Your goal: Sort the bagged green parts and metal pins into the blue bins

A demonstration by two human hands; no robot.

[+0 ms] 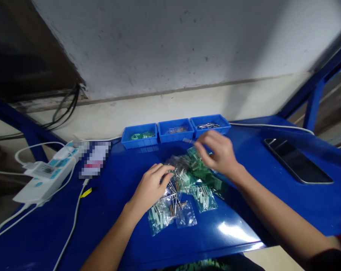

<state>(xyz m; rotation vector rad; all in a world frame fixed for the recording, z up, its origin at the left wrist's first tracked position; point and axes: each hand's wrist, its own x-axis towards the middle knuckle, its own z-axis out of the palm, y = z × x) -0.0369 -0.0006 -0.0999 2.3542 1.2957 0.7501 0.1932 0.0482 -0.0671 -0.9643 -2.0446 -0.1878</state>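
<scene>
My right hand [217, 150] is raised over the far side of a pile of small clear bags, its fingers pinched. A small pale, see-through strip [188, 140] sticks out from its fingertips; its exact kind is too blurred to tell. At the near left of the pile, my left hand [153, 184] has thumb and forefinger closed together; what they hold, if anything, I cannot make out. Under and beside it lie loose metal screws [174, 197]. A clear bag [204, 197] holds screws and whitish plugs, and another bag [159, 220] lies nearer me. Green bags [198, 165] lie below my right hand.
Three blue bins stand along the wall: the left bin [139, 143] with green bags, the middle bin [176, 137], and the right bin [212, 130] with metal pieces. A tablet-like device [297, 160] lies right. A power strip [46, 178], cables and a phone [95, 160] lie left.
</scene>
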